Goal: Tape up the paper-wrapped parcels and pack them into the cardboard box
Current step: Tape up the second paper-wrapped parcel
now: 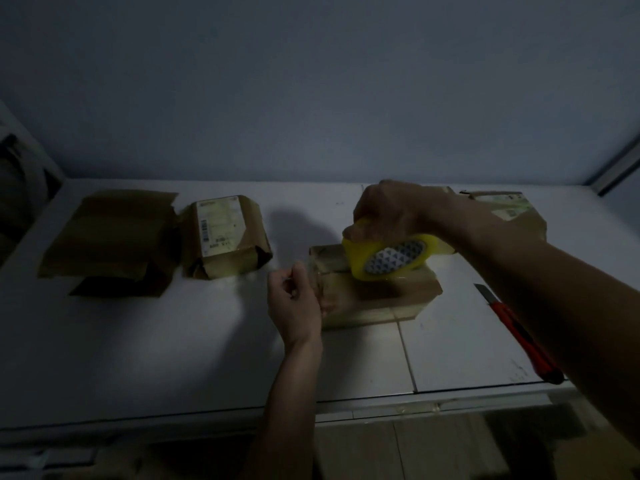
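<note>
- The parcel (377,292) being taped lies flat on the white tabletop (173,341), right in front of the person.
- The right hand (388,209) grips the yellow tape roll (391,258) and holds it on top of the parcel.
- The left hand (294,303) pinches the loose clear tape end at the parcel's left side.
- The tape could twist or stick to itself if the pull goes slack.
- Two more parcels wait: one (225,237) to the left, one (509,209) behind the right arm.
- The open cardboard box (110,237) sits far left.
- A red cutter (516,330) lies under the right arm; its blade could nick the arm.
</note>
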